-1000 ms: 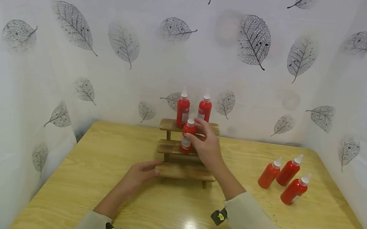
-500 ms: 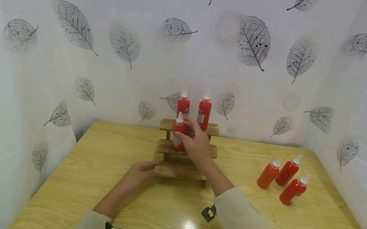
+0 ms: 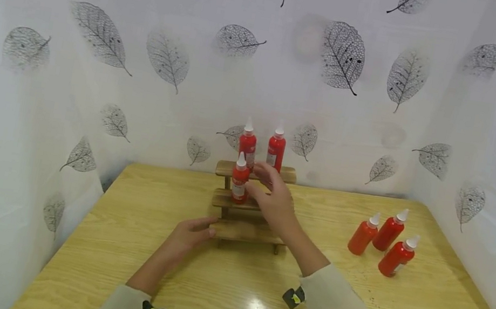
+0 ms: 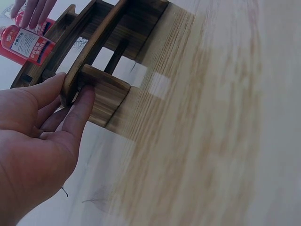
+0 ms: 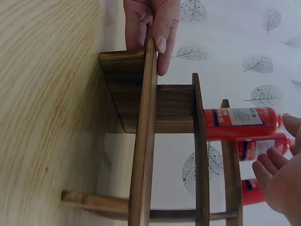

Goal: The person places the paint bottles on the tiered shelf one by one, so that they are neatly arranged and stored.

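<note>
A three-step wooden stand (image 3: 250,233) stands on the table, steps rising toward the back. My left hand (image 3: 186,238) pinches the left end of its lowest step, thumb above and fingers below in the left wrist view. One red squeeze bottle (image 3: 240,176) with a white pointed cap stands upright at the left of the middle step. Just right of that bottle is my right hand (image 3: 277,202), its fingers spread and loosely bent. In the right wrist view the right palm (image 5: 284,190) faces the bottles without gripping any. Two matching bottles, a left one (image 3: 247,142) and a right one (image 3: 276,151), stand on the top step.
Three more red bottles (image 3: 363,234) are grouped upright on the right of the yellow wood-grain table (image 3: 133,195). White sheeting (image 3: 175,120) with a leaf print hangs behind the table and along both sides.
My right hand slid the bottle leftward along the middle step, then loosened from it and drew slightly right. The left hand has kept its hold on the stand.
</note>
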Available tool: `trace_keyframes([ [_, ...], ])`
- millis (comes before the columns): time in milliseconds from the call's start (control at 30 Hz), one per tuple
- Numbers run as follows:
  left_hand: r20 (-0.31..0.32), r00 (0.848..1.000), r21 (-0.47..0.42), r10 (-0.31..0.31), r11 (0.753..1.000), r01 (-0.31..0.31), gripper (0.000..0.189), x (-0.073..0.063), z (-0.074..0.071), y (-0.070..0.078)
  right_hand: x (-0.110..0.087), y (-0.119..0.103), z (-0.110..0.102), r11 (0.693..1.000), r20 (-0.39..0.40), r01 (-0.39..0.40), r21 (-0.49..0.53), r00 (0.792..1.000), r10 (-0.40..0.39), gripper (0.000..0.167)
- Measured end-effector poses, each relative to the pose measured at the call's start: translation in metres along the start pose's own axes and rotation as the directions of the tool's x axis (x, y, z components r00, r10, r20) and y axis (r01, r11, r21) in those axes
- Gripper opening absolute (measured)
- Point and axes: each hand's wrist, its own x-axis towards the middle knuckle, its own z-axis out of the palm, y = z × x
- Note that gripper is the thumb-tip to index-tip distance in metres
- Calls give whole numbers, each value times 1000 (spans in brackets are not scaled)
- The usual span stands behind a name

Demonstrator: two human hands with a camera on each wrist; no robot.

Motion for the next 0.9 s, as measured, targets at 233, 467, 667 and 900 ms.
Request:
trace_keyframes([
  [233,-4,1000,12,8,1000,-8,48,-2,0,4,-26,1,-38,1000,-65,0,-28,998,-2,58],
  [467,-5,1000,8,0,1000,0,48,0,1,3,-62,12,-88,996,-213,-59,-73,976,42,51],
  [667,-1,1000,0,1,1000,-1,49,1,0,1,-90,14,-124,971,-341,-172,-167,934,107,51],
  [900,16,1000,-20,-2,1000,2,49,0,-1,0,-109,23,-162,946,-443,-275,-174,880,174,53],
])
